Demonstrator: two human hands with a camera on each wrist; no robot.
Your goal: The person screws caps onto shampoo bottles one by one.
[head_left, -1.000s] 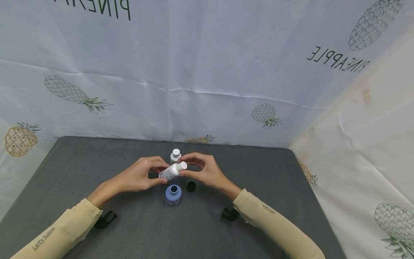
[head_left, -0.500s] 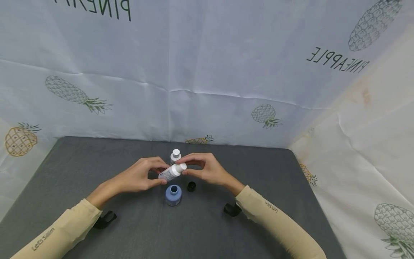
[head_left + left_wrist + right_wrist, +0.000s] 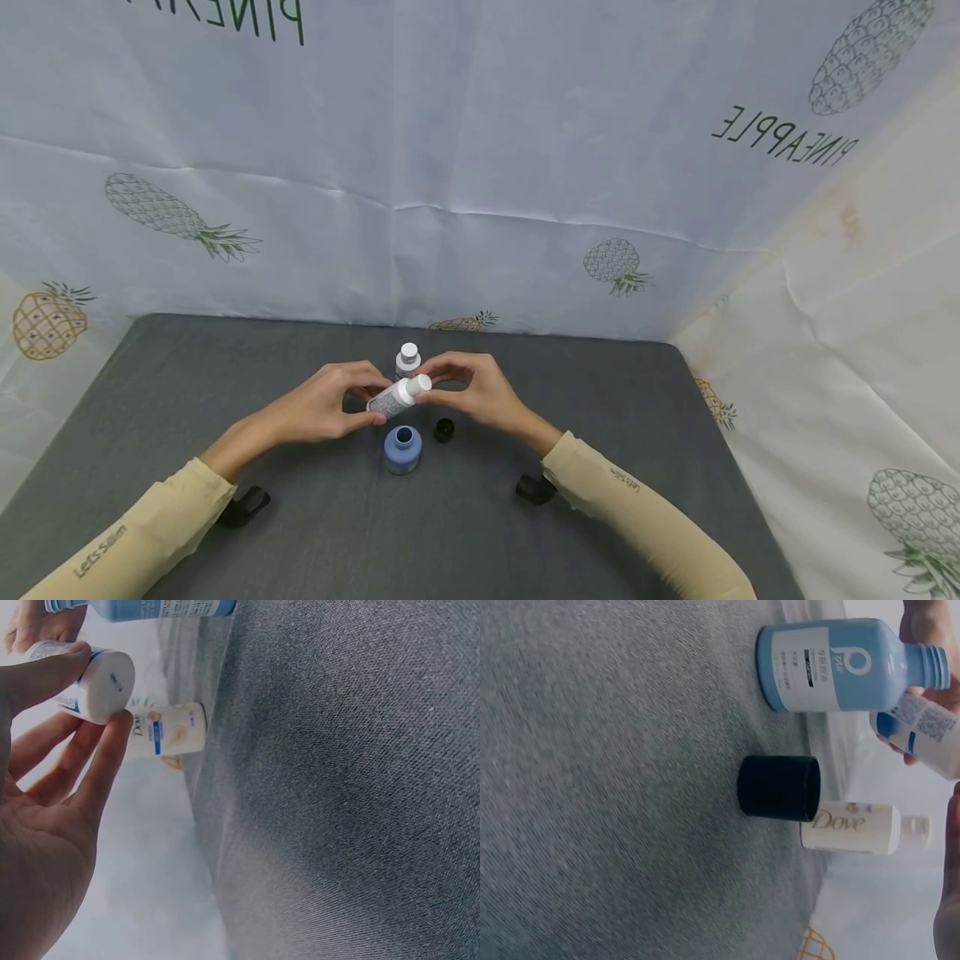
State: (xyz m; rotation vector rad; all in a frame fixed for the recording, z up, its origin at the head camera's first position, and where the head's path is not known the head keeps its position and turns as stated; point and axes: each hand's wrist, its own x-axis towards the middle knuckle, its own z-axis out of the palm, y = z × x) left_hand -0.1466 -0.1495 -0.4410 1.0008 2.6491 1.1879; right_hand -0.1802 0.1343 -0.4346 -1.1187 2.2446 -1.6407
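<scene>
My left hand (image 3: 330, 404) grips a small white bottle (image 3: 390, 403) near its base, tilted with its top toward the right. In the left wrist view, the thumb and fingertips hold the round bottom end. At the other end my right hand (image 3: 480, 392) pinches the white cap (image 3: 419, 384) between thumb and fingers. Just below the held bottle stands a blue bottle (image 3: 402, 457), upright with an uncovered threaded neck. A black cap (image 3: 780, 787) sits on the table to the right of it. Behind the hands, a second white bottle labelled Dove (image 3: 851, 828) stands upright with its cap on.
The dark grey table (image 3: 315, 533) reaches back to a pineapple-print curtain (image 3: 480, 150). Black wrist mounts (image 3: 243, 508) hang below both sleeves, close over the tabletop.
My right fingers shift slightly about the cap, moving a little right and then back left. The left hand and the standing bottles stay where they were.
</scene>
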